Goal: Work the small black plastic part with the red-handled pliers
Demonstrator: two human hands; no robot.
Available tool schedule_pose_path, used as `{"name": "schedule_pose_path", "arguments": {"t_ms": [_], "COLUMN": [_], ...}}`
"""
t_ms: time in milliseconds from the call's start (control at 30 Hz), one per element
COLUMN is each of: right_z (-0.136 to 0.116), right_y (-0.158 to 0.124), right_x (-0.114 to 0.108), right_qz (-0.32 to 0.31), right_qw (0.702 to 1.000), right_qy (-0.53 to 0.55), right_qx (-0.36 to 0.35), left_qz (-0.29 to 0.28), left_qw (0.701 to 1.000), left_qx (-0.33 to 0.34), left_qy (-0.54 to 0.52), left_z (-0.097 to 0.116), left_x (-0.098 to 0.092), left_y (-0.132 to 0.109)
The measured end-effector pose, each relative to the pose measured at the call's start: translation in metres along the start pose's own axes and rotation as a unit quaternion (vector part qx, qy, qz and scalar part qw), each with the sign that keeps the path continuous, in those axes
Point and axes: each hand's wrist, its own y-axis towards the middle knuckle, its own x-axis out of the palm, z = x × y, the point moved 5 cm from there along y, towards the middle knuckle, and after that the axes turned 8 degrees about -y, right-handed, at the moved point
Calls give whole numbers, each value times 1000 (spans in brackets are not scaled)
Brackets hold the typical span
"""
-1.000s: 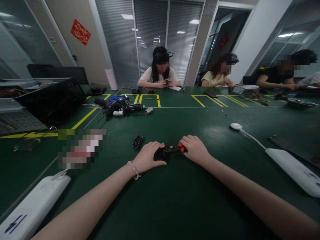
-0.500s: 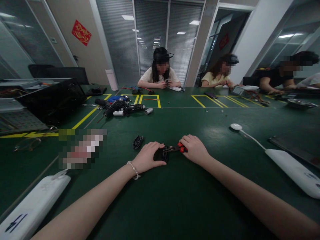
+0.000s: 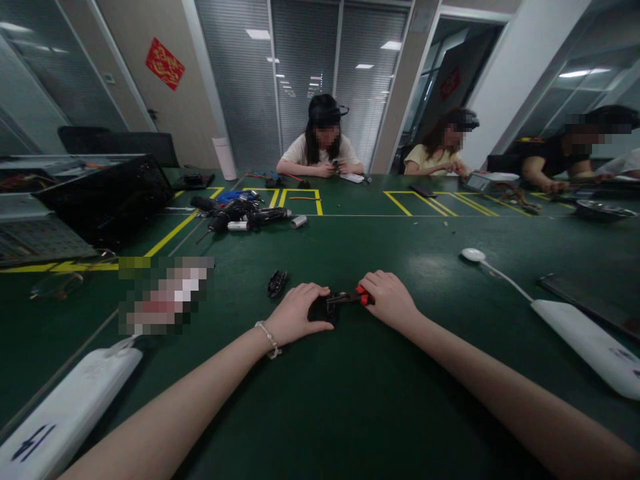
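Note:
My left hand [image 3: 295, 313] is closed around a small black part [image 3: 330, 312] on the green table, thumb on the near side and fingers on the far side. My right hand [image 3: 390, 297] grips red-handled pliers [image 3: 364, 295] whose dark jaws point left and reach the black part. Whether the jaws are closed on a piece of it is too small to tell. Another small black part [image 3: 277, 283] lies apart, just beyond my left hand and to its left.
Cordless drill [image 3: 227, 217] and metal cylinders [image 3: 299, 222] lie farther back left. White power banks [image 3: 80, 400] flank my arms, one more [image 3: 585, 340] at right beside a dark flat device [image 3: 590, 300]. Glasses [image 3: 57, 285] and computer cases stand left. Several people sit across the table [image 3: 350, 413].
Both hands, the black part and the pliers hold almost the same positions. The whole view has shifted very slightly.

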Motion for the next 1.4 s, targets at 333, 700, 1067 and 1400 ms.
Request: {"name": "schedule_pose_path", "arguments": {"t_ms": [333,700,1067,1400], "right_z": [2,-2,1,0], "right_y": [0,0,0,0], "right_x": [-1,-2,3,0], "right_qz": [-15,-6,-7,-14], "right_qw": [1000,1000,1000,1000], "right_qy": [-7,-18,-11,-8], "right_qx": [-2,-12,-7,-3], "left_qz": [-4,-9,2,-4], "left_qw": [1000,1000,1000,1000], "left_qx": [-4,-11,0,-10], "left_qy": [1,2,5,-3], "left_z": [0,-1,0,-1], "left_x": [0,1,0,0], "left_y": [-1,0,-1,-1]}}
